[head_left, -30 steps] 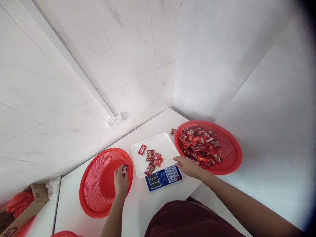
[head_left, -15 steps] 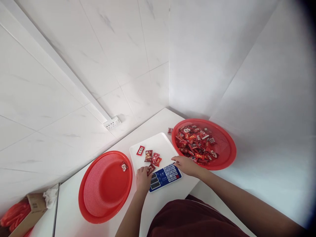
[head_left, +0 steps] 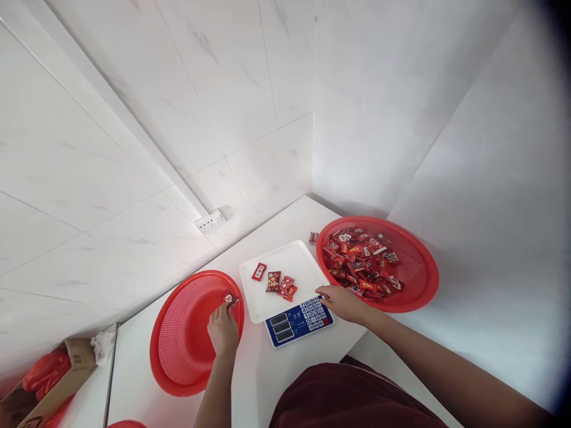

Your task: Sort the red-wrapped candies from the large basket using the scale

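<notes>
My left hand [head_left: 223, 330] hovers over the right side of an empty red mesh basket [head_left: 178, 345], its fingers pinched on a small red wrapped candy [head_left: 230, 298]. My right hand [head_left: 342, 299] lies flat and open on the counter, between the scale's blue keypad [head_left: 298, 321] and a second red basket [head_left: 423, 279] heaped with red candies [head_left: 361, 261]. The scale's white tray [head_left: 303, 261] carries several candies [head_left: 279, 283]. One loose candy [head_left: 313, 237] lies on the counter behind the tray.
The white counter [head_left: 267, 380] sits in a corner of white tiled walls with a wall socket [head_left: 209, 221]. A cardboard box [head_left: 53, 386] with a red bag stands low at the left. Another red rim [head_left: 127, 424] shows at the bottom edge.
My left hand reached to the tray's near edge, took the candy lying there, and moved back over the left basket. The right hand stayed put.
</notes>
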`<state>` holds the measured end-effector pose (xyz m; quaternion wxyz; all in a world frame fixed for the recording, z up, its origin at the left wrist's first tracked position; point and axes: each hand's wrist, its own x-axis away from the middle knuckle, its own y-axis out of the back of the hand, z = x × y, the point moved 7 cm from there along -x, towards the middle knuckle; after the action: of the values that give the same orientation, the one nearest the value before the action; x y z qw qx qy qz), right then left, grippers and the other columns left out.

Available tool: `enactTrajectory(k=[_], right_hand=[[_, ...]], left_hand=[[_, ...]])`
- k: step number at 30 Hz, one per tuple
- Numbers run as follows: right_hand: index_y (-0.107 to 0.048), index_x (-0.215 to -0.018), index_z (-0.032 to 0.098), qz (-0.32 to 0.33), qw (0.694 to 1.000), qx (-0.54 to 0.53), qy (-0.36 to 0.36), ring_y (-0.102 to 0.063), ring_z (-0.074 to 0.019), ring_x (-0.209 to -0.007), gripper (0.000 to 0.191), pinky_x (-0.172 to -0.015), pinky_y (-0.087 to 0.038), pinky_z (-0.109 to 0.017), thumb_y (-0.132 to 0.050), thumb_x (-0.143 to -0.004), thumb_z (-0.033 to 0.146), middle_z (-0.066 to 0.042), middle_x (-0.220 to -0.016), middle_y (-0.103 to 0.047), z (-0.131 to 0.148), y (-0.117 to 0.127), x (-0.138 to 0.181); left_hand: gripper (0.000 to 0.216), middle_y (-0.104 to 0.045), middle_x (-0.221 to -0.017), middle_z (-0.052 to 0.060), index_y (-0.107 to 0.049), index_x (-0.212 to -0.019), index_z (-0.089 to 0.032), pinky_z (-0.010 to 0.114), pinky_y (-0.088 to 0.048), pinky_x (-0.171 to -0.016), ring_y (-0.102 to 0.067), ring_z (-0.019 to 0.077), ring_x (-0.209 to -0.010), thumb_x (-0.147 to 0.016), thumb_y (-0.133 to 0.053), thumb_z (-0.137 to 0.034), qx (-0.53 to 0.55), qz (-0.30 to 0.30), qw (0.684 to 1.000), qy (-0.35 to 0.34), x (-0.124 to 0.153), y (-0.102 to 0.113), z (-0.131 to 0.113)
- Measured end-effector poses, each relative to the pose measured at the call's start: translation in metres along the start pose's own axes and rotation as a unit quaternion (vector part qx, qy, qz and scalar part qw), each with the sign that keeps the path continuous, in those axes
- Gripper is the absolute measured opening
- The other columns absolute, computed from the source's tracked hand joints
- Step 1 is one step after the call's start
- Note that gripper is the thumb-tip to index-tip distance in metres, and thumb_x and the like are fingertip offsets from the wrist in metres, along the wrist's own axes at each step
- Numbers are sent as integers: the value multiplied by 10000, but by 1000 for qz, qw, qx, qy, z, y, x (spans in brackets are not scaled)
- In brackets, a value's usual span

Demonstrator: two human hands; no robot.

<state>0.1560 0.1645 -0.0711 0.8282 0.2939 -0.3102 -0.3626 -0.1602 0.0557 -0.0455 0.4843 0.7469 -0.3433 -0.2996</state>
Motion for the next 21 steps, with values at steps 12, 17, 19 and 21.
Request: enactTrajectory(k=[12,17,19,21], right_hand=[[-585,-1175,172,11,998,5,54,-550,-234,-1097,409,-953,-397,-363,-422,-808,250,-96,-1206,-604,19,-15,-15],[-601,-1146,171,2,999,-20,41,-588,-234,-1018,389,-912,-421,-370,-445,-798,249,-105,-1158,-630,12,-14,-13],[-573,-1174,177,-6,997,-76,17,-612,-211,-951,404,-870,-445,-353,-473,-794,272,-104,-1141,-635,12,-14,-15],[-521,-1216,181,1,985,-174,-3,-625,-185,-890,444,-792,-477,-321,-493,-795,322,-98,-1130,-632,18,-16,-17]], left_hand=[[390,-576,-1112,122,-529,-1183,-235,403,-382,-882,-491,275,-1078,-798,-506,-289,47,197,974,-102,-15,-83,-123],[427,-540,-1130,118,-509,-1147,-189,328,-431,-802,-559,203,-950,-733,-492,-89,115,192,972,-76,-19,-80,-115],[458,-548,-1113,97,-490,-1154,-195,294,-447,-766,-578,165,-881,-719,-477,-54,150,188,968,-77,-10,-72,-117],[454,-575,-1073,60,-510,-1125,-220,276,-449,-780,-579,150,-886,-702,-505,-57,195,202,954,-103,6,-62,-126]])
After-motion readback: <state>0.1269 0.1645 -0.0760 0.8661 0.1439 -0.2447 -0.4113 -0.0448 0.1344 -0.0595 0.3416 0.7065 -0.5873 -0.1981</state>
